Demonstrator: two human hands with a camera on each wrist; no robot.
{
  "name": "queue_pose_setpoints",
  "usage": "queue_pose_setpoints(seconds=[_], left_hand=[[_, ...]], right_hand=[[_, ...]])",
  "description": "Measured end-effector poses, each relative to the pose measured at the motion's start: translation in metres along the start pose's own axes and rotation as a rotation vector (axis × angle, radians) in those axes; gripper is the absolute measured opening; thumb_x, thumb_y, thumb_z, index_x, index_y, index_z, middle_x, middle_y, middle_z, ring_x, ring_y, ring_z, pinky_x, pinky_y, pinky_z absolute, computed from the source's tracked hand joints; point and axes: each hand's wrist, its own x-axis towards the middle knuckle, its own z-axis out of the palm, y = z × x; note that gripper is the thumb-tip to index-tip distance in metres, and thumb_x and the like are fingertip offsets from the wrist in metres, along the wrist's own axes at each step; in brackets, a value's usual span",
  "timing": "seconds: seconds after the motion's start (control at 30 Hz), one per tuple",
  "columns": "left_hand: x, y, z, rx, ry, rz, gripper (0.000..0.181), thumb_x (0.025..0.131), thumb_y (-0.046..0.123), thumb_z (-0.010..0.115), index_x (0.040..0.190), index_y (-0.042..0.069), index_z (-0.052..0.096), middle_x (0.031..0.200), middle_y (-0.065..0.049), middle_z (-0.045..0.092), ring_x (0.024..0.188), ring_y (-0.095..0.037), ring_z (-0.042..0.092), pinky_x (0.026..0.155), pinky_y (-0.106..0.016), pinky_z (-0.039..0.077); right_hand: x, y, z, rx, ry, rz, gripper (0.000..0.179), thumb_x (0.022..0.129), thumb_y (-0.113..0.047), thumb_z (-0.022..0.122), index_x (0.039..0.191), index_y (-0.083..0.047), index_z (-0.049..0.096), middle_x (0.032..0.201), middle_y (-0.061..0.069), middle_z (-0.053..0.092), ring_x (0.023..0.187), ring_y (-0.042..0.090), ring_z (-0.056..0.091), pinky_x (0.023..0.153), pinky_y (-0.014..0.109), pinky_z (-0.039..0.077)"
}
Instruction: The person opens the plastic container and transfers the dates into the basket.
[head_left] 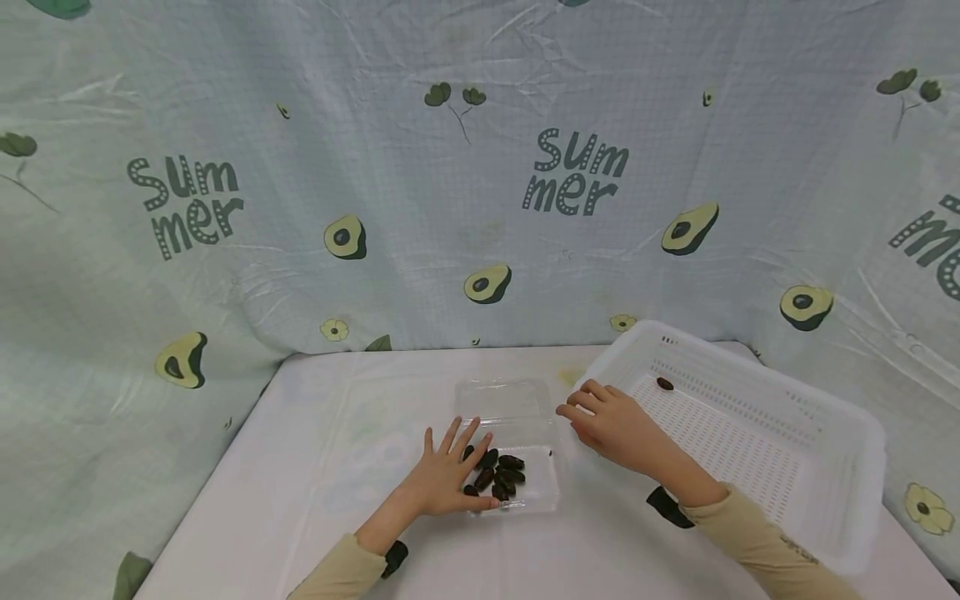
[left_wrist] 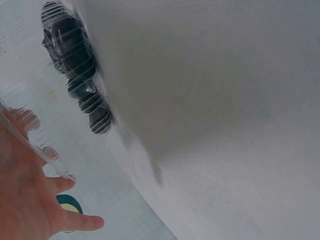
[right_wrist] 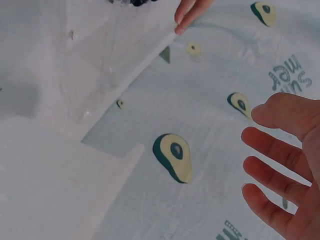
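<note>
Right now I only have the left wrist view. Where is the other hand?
Observer: In the head view, the right hand is by the left side of a white basket.
Operator: Is it holding anything?
Observer: No, the right wrist view shows its fingers spread apart, with nothing between them.
Operator: And what can you see inside that basket?
Observer: One dark oval piece, toward the far end; the right arm hides part of the basket.
</note>
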Motion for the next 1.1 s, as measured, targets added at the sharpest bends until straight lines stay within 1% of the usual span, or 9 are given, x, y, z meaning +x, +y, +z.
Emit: queue_pose_setpoints(seconds=[0.13,0.37,0.53,0.7,0.87,0.93,1.0,1.1], left_hand=[[0.001,0.0,0.0,0.01,0.001,0.0,0.093,0.075,0.074,0.04,0.144,0.017,0.017,0.151,-0.011,0.01,0.137,-0.038,0.01,0.095,-0.069,0.016],[0.002,0.001,0.0,0.029,0.004,-0.003,0.094,0.074,0.074,0.042,0.144,0.016,0.018,0.151,-0.011,0.012,0.137,-0.038,0.011,0.095,-0.069,0.017],[0.001,0.002,0.001,0.027,0.004,-0.011,0.094,0.073,0.072,0.044,0.144,0.016,0.018,0.15,-0.011,0.012,0.137,-0.038,0.012,0.095,-0.069,0.018],[0.001,0.002,0.001,0.041,0.009,-0.014,0.095,0.073,0.073,0.044,0.144,0.016,0.017,0.15,-0.01,0.013,0.136,-0.038,0.013,0.095,-0.068,0.019],[0.001,0.002,0.0,0.04,0.02,-0.01,0.095,0.073,0.073,0.044,0.144,0.015,0.018,0.15,-0.011,0.013,0.136,-0.038,0.014,0.094,-0.068,0.019],[0.001,0.002,0.0,0.036,0.017,-0.01,0.096,0.073,0.073,0.044,0.144,0.015,0.018,0.15,-0.011,0.013,0.136,-0.038,0.014,0.094,-0.069,0.019],[0.0,0.002,0.0,0.033,0.012,-0.011,0.096,0.073,0.073,0.044,0.144,0.015,0.017,0.15,-0.011,0.013,0.136,-0.038,0.013,0.095,-0.069,0.018],[0.0,0.001,0.0,0.03,0.01,-0.01,0.096,0.073,0.073,0.044,0.144,0.015,0.017,0.15,-0.011,0.012,0.136,-0.038,0.013,0.095,-0.069,0.018]], right_hand=[[0.001,-0.009,0.009,0.001,-0.026,-0.009,0.038,0.065,-0.012,0.076,0.1,-0.014,0.061,0.09,-0.001,0.061,0.085,0.017,0.054,0.068,0.028,0.047],[0.003,-0.024,0.025,-0.011,-0.14,-0.019,0.043,0.07,-0.019,0.075,0.109,-0.014,0.057,0.098,-0.002,0.059,0.09,0.014,0.052,0.073,0.027,0.048],[0.001,-0.032,0.041,-0.029,-0.18,-0.056,0.042,0.072,-0.024,0.074,0.109,-0.017,0.057,0.1,-0.004,0.058,0.091,0.013,0.05,0.073,0.025,0.046],[0.0,-0.036,0.054,-0.019,-0.222,-0.078,0.041,0.074,-0.025,0.072,0.111,-0.018,0.056,0.106,-0.006,0.057,0.093,0.012,0.049,0.073,0.024,0.046],[0.0,-0.04,0.065,-0.031,-0.314,-0.087,0.044,0.077,-0.028,0.068,0.117,-0.02,0.052,0.115,-0.006,0.055,0.099,0.012,0.05,0.079,0.027,0.047],[-0.001,-0.042,0.071,-0.036,-0.339,-0.095,0.046,0.077,-0.029,0.068,0.119,-0.02,0.05,0.116,-0.006,0.054,0.1,0.012,0.05,0.08,0.027,0.047],[-0.001,-0.044,0.077,-0.046,-0.346,-0.105,0.048,0.077,-0.029,0.069,0.119,-0.02,0.049,0.117,-0.006,0.053,0.1,0.012,0.049,0.079,0.027,0.047],[-0.001,-0.046,0.083,-0.038,-0.334,-0.114,0.049,0.075,-0.027,0.07,0.119,-0.021,0.05,0.117,-0.006,0.053,0.098,0.011,0.049,0.076,0.026,0.046]])
